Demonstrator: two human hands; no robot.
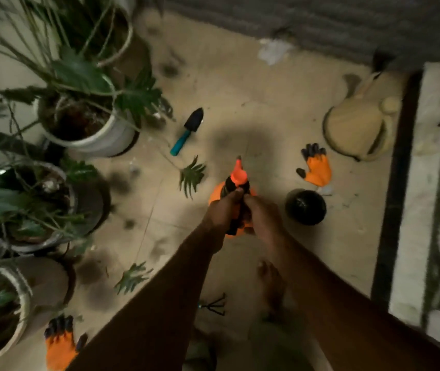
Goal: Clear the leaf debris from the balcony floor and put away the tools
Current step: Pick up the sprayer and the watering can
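- Our left hand (223, 210) and right hand (263, 216) held the orange spray bottle (237, 178) over mid-floor, fingers (237, 194) clenched round it.
- A fallen leaf (192, 175) lay just left.
- Bare floor (253, 84) opened ahead.

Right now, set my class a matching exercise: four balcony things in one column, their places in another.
1 trowel
2 spray bottle
3 watering can
4 small rake

A gripped by left hand and right hand
B lying by bare foot
C upright at far right
D lying beside white pot

Pairs: 1-D, 2-A, 3-C, 4-B
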